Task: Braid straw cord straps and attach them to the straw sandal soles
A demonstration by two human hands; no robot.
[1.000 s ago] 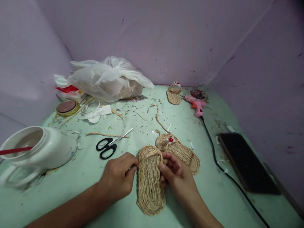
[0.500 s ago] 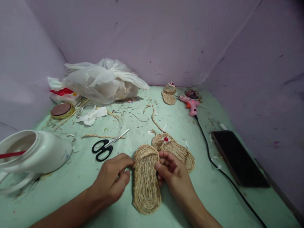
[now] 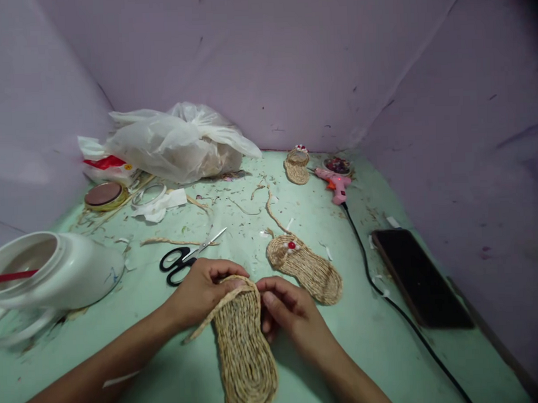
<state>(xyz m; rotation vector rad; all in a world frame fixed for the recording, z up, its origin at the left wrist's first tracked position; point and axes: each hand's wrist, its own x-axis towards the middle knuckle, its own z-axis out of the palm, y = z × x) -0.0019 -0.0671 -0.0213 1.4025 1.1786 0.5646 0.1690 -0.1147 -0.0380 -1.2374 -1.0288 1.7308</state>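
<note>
A woven straw slipper sole is held at the front of the table, tilted, its toe end away from me. My left hand is closed on the toe end, thumb over a braided straw strip that crosses the top and sticks out to the lower left. My right hand pinches the sole's right edge near the toe; its fingertips are partly hidden. Beyond it to the right lies a second straw slipper with a red bead. Black-handled scissors lie behind my left hand, blades slightly apart.
A pink glue gun with a black cord lies at the back right, near a small straw slipper. A phone is at right. A white pitcher lies at left, and a plastic bag sits against the wall.
The held slipper sole has come lower and nearer, and tilted. My left hand has moved from its left edge onto the toe end, and the braided strip now sticks out leftward.
</note>
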